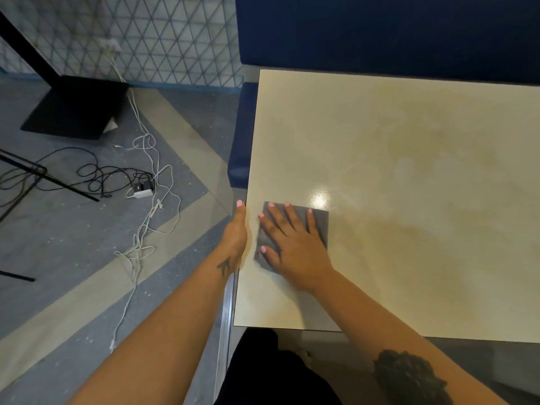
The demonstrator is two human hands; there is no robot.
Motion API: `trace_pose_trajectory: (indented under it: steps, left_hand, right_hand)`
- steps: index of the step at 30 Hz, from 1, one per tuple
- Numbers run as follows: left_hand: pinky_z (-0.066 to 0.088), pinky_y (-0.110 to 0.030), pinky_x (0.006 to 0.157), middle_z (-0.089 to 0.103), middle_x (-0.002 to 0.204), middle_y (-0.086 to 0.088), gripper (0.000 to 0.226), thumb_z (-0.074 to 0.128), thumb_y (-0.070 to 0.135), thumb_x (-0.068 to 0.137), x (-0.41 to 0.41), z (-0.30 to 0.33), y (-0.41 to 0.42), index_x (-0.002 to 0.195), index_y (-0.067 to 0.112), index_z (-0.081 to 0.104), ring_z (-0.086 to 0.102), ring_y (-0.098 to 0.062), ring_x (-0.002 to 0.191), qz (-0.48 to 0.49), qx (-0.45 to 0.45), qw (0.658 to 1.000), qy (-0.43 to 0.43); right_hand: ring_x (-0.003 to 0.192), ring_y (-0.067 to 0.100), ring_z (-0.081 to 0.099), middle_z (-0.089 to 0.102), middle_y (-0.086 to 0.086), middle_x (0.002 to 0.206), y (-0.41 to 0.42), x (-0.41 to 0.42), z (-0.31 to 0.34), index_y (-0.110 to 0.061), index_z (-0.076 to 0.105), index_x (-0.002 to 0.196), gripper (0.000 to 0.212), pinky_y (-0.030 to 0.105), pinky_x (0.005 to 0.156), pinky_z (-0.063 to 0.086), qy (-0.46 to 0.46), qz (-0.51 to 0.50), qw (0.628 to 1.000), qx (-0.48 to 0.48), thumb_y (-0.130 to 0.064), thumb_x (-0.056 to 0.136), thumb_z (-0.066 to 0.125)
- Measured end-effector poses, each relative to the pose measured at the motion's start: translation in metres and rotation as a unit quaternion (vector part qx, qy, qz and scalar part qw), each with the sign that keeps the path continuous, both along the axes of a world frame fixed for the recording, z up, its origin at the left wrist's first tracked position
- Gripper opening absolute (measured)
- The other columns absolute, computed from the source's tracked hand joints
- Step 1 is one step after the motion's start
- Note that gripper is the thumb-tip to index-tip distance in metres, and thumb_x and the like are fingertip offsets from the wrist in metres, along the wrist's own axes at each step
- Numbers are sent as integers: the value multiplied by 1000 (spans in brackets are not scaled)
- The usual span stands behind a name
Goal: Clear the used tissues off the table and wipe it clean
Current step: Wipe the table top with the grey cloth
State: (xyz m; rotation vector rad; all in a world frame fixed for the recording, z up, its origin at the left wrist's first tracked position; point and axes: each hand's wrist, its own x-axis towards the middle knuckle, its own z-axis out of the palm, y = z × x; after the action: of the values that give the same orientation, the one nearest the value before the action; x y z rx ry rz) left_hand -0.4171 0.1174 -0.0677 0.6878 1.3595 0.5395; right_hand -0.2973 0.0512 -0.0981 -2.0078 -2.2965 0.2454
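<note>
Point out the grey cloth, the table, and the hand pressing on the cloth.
grey cloth (321, 226): head view, bare right edge.
table (409, 171): head view, bare top.
right hand (292, 244): head view, back of hand.

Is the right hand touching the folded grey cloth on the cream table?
Touching. The head view shows the right hand lying flat on the folded grey cloth, fingers spread over it, pressing it onto the cream table.

Cloth (320, 226) on table (409, 171) near its left edge, right hand (292, 241) flat on top. Left hand (235, 235) against table's left edge, beside cloth. Cables (140, 182) on floor (73, 258), left of table.
</note>
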Motion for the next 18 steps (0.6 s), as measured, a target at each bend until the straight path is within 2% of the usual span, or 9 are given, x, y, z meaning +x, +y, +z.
trace_pose_trajectory:
  steps: [2, 5, 7, 9, 11, 13, 15, 18]
  left_hand:
    - [44, -33, 92, 59, 122, -7, 59, 21, 53, 98, 0, 0, -2, 127, 14, 55, 55, -22, 110, 9, 3, 1000, 5]
    - [42, -33, 99, 56, 128, -6, 60, 21, 54, 98, -2, -4, -5, 130, 15, 52, 54, -20, 113, 5, 7, 1000, 6]
    - [41, -36, 101, 55, 131, -6, 60, 23, 57, 96, -3, -3, -7, 132, 18, 51, 53, -19, 116, 8, 1, 1000, -3]
    - [38, -41, 105, 56, 126, -4, 61, 23, 59, 95, -4, -4, -9, 131, 18, 51, 51, -21, 120, 13, -3, 1000, 5]
    - [35, -39, 108, 56, 122, 1, 63, 23, 59, 95, -6, -2, -11, 127, 15, 55, 50, -18, 119, 10, 3, 1000, 8]
    - [36, -40, 109, 60, 125, -4, 66, 22, 61, 94, -8, -2, -14, 124, 15, 58, 54, -20, 118, -7, 3, 1000, -7]
    - [41, -41, 104, 63, 121, -6, 65, 21, 60, 95, -10, -1, -16, 123, 16, 59, 57, -23, 113, -10, -4, 1000, -9]
    - [43, -39, 101, 61, 121, -7, 62, 23, 59, 95, -10, -2, -21, 126, 17, 56, 56, -24, 113, -8, -8, 1000, 11]
  right_hand:
    - [147, 25, 4, 10, -2, 159, 9, 6, 2, -27, 15, 150, 63, 52, 114, -5, -5, -32, 999, -11, -52, 93, 15]
    - [146, 25, -9, -5, -1, 160, 23, -10, 2, -24, 2, 151, 65, 55, 112, -13, -11, -93, 995, -34, -51, 92, 6]
    - [145, 26, -12, -8, 0, 159, 21, -26, 4, -23, 0, 151, 70, 56, 110, -17, -4, -88, 995, -37, -54, 88, 0]
    - [146, 27, -6, -1, 0, 160, 7, -41, 3, -24, 5, 151, 71, 57, 111, -13, 6, -51, 998, -27, -54, 87, 6]
    - [146, 28, 8, 14, 0, 158, -14, -44, 3, -23, 18, 150, 67, 57, 112, -1, 14, -14, 1000, 1, -54, 90, 21]
    - [145, 27, 16, 22, 0, 156, -32, -33, 0, -23, 26, 148, 65, 57, 111, 6, 15, 28, 999, 21, -55, 91, 29]
    - [145, 25, 17, 23, 0, 156, -37, -17, -1, -24, 26, 148, 63, 54, 112, 4, -5, 60, 998, 29, -55, 92, 29]
    - [146, 26, 14, 19, -1, 157, -24, -6, 0, -25, 23, 149, 62, 53, 112, -3, -10, 12, 1000, 18, -52, 93, 24]
